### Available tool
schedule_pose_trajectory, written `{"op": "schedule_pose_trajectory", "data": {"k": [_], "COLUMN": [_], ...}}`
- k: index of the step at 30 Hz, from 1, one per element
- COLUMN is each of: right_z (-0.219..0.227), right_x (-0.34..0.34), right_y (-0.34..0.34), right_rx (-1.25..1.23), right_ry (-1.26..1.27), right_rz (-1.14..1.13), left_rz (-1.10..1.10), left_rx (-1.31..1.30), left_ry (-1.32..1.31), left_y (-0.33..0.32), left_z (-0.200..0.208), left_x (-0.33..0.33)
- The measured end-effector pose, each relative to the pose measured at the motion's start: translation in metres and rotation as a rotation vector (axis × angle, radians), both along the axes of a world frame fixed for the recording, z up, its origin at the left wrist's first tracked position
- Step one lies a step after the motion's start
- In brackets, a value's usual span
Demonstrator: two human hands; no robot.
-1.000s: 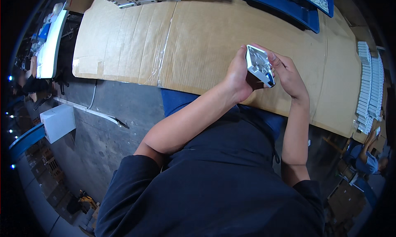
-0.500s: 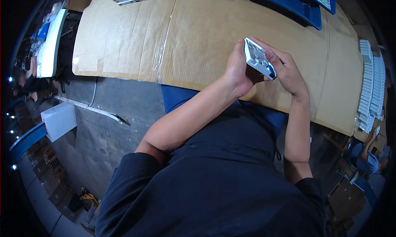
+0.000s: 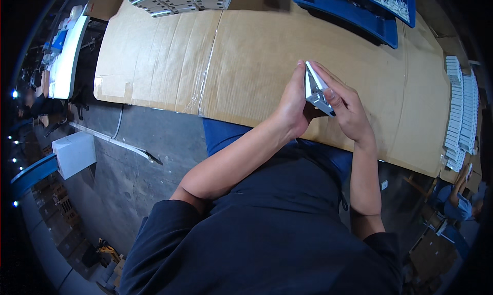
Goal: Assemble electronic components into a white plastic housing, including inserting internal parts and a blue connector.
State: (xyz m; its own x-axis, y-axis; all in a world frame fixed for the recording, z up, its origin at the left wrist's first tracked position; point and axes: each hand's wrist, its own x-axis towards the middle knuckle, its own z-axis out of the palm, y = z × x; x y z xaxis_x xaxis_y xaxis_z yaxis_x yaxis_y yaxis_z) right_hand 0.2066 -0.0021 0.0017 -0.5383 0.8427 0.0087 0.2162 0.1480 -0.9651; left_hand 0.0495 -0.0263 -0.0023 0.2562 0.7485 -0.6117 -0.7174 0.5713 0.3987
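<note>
The person's left hand (image 3: 292, 104) and right hand (image 3: 353, 115) curl partly closed, gripping a white-and-grey casing (image 3: 319, 101); a blue tray (image 3: 392, 34) sits at its one o'clock.

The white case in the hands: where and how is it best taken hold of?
Probably by its long sides, coming from left and right together: the white case looks longer than wide, its length running up the view, so the left hand and right hand can flank it, leaving its near end largely uncovered.
</note>
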Motion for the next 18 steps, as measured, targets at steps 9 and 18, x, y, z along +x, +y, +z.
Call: {"op": "schedule_pose_trajectory", "data": {"k": [9,18], "right_z": [0.0049,-0.0004], "right_x": [-0.0023,-0.0053], "right_y": [-0.0013,-0.0013], "right_rx": [0.167,0.184], "right_ry": [-0.040,-0.004], "right_rz": [0.028,0.009], "left_rz": [-0.001,0.025], "left_rx": [0.062,0.081], "left_ry": [0.034,0.061], "left_y": [0.0052,0.0029], "left_z": [0.0071,0.0017], "left_x": [-0.0052,-0.0034]}}
